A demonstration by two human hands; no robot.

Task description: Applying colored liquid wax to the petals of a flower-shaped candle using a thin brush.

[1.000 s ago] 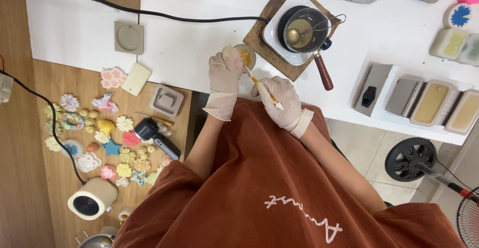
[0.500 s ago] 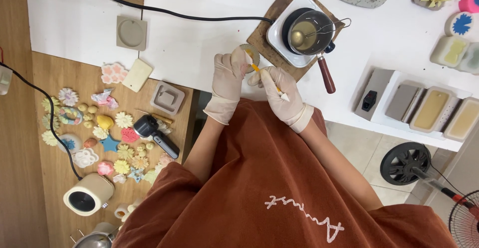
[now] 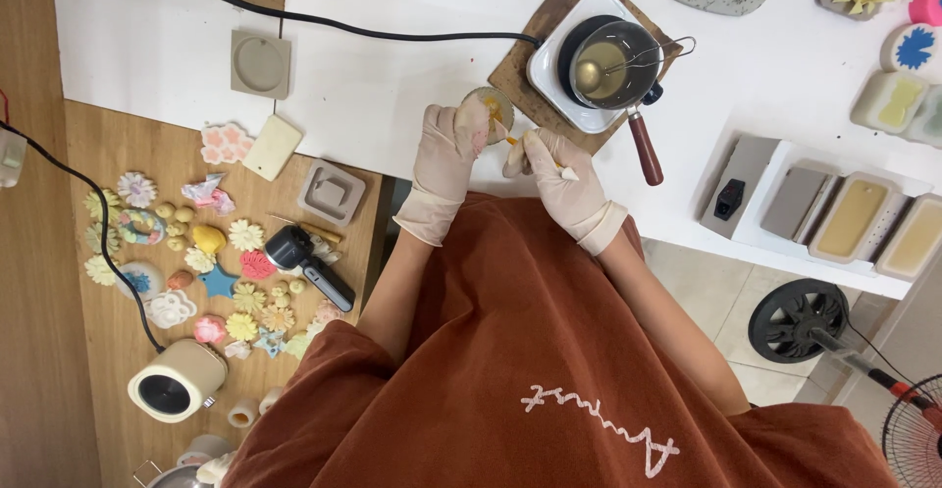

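Both gloved hands meet near the worktop's front edge; left hand (image 3: 446,154) cupped, fingers curled; right hand (image 3: 557,176) pinched, forearms bare.

A small round mould (image 3: 488,107) with yellow filling sat tilted, upper centre of the frame, above the white table's edge. A thin yellow-tipped stick (image 3: 535,152) reached its rim.

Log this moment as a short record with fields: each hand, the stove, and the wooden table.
Left hand: gloved left hand holds a small round mould
Right hand: gloved right hand holds a thin stick at the mould
Stove: small saucepan on a white hotplate, wooden board beneath
Wooden table: pastel flower shapes, dark handheld tool
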